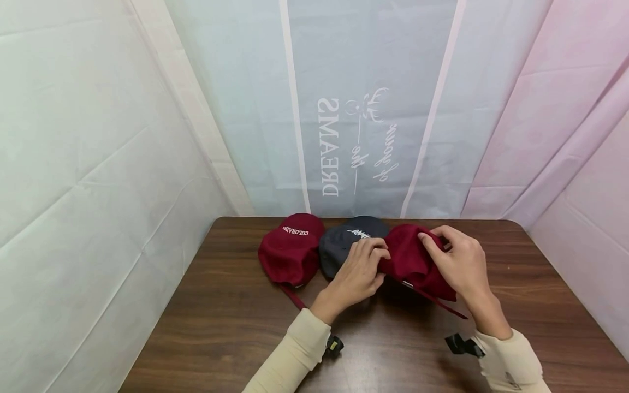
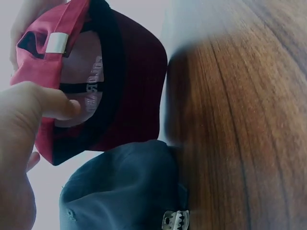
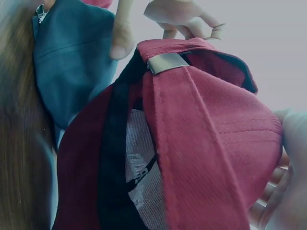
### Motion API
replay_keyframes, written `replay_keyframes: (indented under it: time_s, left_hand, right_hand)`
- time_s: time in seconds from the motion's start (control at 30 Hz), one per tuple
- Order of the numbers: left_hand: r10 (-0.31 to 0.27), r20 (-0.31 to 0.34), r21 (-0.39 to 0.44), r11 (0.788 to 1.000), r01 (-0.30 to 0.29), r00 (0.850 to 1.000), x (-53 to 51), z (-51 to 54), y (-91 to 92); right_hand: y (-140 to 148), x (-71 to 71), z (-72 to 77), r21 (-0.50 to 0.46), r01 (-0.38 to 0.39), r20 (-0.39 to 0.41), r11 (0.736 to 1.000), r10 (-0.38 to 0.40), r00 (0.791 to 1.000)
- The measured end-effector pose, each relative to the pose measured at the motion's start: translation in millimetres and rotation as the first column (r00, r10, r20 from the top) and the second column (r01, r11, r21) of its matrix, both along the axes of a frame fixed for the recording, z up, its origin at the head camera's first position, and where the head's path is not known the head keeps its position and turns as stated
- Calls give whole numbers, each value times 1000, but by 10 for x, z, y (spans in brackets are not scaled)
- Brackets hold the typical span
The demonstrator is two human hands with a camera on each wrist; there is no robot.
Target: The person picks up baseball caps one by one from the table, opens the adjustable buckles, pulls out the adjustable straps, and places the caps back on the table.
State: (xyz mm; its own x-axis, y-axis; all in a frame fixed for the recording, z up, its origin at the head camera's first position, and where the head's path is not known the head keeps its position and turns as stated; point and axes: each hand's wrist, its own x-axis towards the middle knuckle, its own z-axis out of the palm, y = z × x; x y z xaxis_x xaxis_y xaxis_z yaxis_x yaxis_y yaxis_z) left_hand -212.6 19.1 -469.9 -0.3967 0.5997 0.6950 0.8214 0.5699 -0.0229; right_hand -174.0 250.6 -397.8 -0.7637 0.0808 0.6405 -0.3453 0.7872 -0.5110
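Observation:
A dark red cap is raised at the right end of a row of caps, its back strap hanging down and metal clasp showing. My left hand holds its left edge, the thumb across the opening in the left wrist view. On the other side, my right hand pinches the crown between thumb and fingers. White lettering backs show inside the cap. Beside it sits a dark blue-grey cap with white script. Farther left lies another dark red cap marked COLORADO.
The caps are near the back edge of a brown wooden table. Behind it hangs a pale cloth with mirrored lettering. White cloth walls stand at both sides. Black straps hang at both wrists.

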Motion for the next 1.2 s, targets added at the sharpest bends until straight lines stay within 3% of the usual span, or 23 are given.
replay_keyframes:
  time_s: [0.1,0.37,0.6,0.83,1.0,1.2]
  left_hand:
    - [-10,-19,23,1000,11,1000,-1,-18,1]
    - [-135,-19,112,984,136,991,32,-16,-26]
    - [-128,-79,167,976,140,989,48,27,-24]
    - [-116,-81,247,960,132,990,82,92,-9]
    - [-117,-99,303,942,142,988,116,173,9]
    - [-121,-105,369,917,151,987,144,272,17]
  right_hand:
    - [-8,-3,-5,-4,9,1,1000,-9,1000]
    - [11,-40,-27,29,63,-5,998,-63,998]
    - [-4,-46,-39,57,58,-25,997,-57,998]
    - [-24,-32,-34,-7,-6,-45,1000,6,999]
    - [-31,-20,-6,-45,-50,-135,998,44,990]
    - [-46,-24,39,-110,-128,-303,986,90,949]
